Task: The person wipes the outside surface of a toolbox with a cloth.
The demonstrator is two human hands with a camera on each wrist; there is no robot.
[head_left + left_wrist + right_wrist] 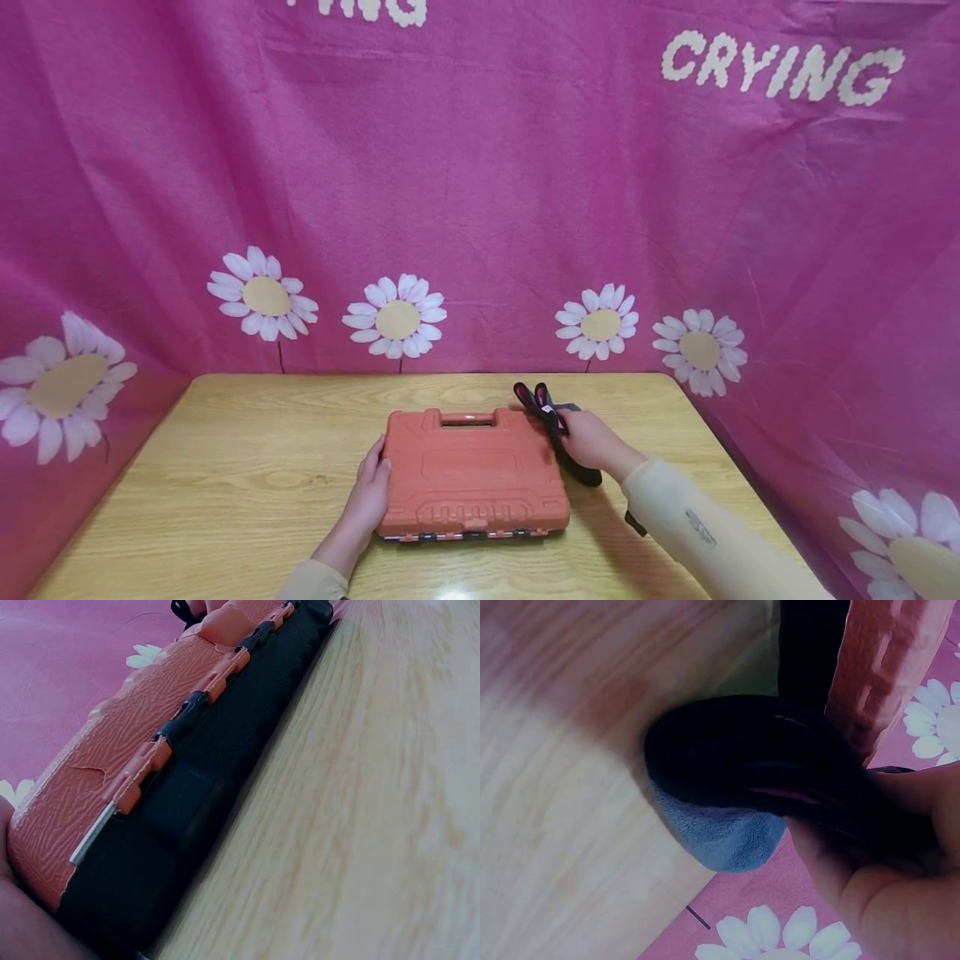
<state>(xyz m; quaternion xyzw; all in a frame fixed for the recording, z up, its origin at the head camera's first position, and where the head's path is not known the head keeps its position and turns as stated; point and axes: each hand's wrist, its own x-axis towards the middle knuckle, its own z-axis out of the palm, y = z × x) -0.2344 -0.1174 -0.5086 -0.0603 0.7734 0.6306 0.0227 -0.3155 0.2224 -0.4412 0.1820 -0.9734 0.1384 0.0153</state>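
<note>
An orange plastic carrying case (pixel 472 475) with a black lower half lies closed on the table. Its handle (pixel 467 414) is at the far side, and a row of hinges (pixel 184 716) runs along the near side. My left hand (pixel 369 492) rests against the case's left side with fingers fairly straight. At the case's right edge, my right hand (pixel 588 442) pinches a black fabric item (pixel 742 742) with loops, pink inner parts and a grey fuzzy piece (pixel 727 836). What kind of item it is cannot be told. Some of my right fingers are hidden behind it.
The wooden table (pixel 247 467) meets a pink cloth backdrop (pixel 480 167) printed with white daisies, at the back and on both sides. A dark strap end (pixel 635 523) shows under the right sleeve.
</note>
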